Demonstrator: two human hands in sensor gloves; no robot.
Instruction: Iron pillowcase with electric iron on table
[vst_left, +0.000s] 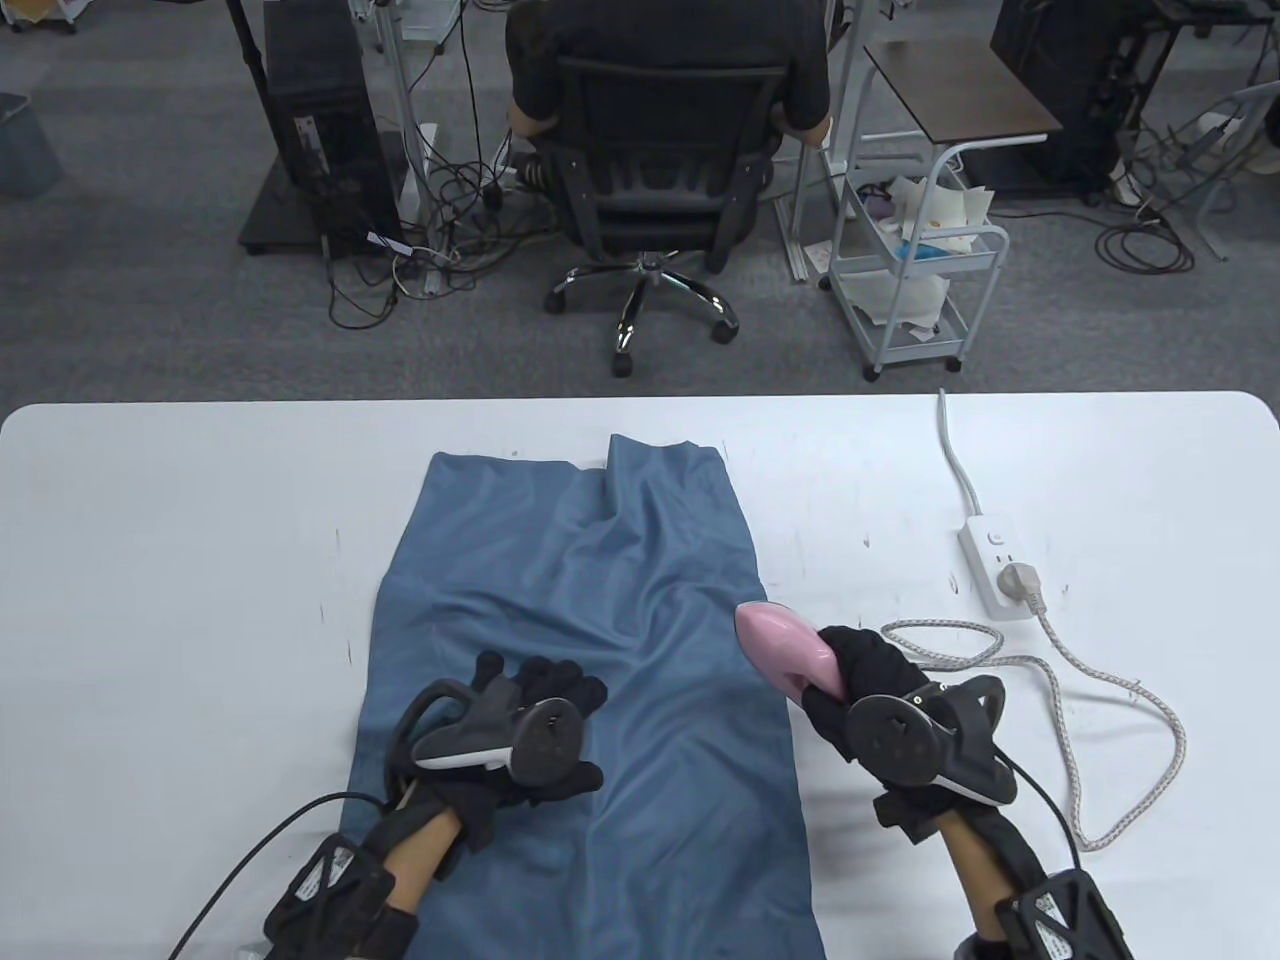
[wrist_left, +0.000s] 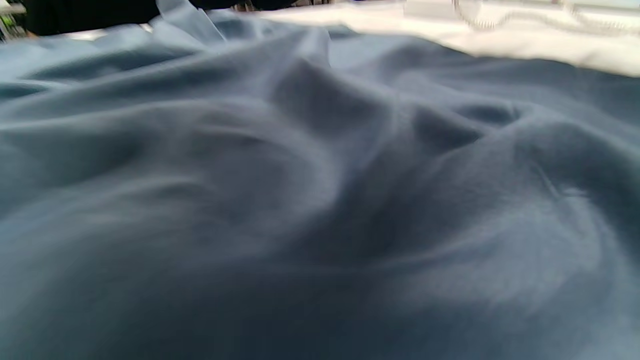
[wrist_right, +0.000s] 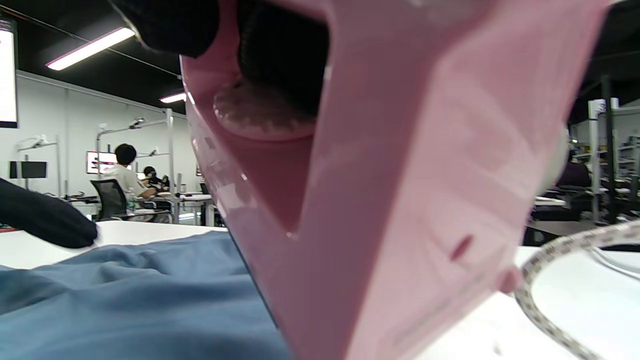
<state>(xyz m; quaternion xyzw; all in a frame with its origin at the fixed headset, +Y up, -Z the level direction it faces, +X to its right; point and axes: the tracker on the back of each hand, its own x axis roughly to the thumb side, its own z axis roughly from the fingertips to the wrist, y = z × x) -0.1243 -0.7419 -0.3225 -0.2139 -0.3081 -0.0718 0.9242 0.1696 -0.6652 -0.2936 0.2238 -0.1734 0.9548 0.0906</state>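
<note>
2 hands are at work on the blue pillowcase (vst_left: 570, 640), which lies lengthwise on the white table (vst_left: 180, 560), creased through its middle and far end. The left hand (vst_left: 520, 730) rests on the near left part of the cloth — fingers extended and relaxed, pressing it down, nothing grasped. The right hand (vst_left: 865, 690) is clenched round the handle of the pink iron (vst_left: 785, 640), which sits at the cloth's right edge, nose pointing to the far side.

Step in hand, as judged: start of an ironing pass. The next move calls for sliding the soleplate inward over the central folds while the left hand keeps the fabric taut and clear of the iron's path. Keep the braided cord (vst_left: 1100, 700), plugged into the power strip (vst_left: 995, 565), off the cloth.

Containers: a wheeled cart (vst_left: 915, 270) beyond the table holds papers.
</note>
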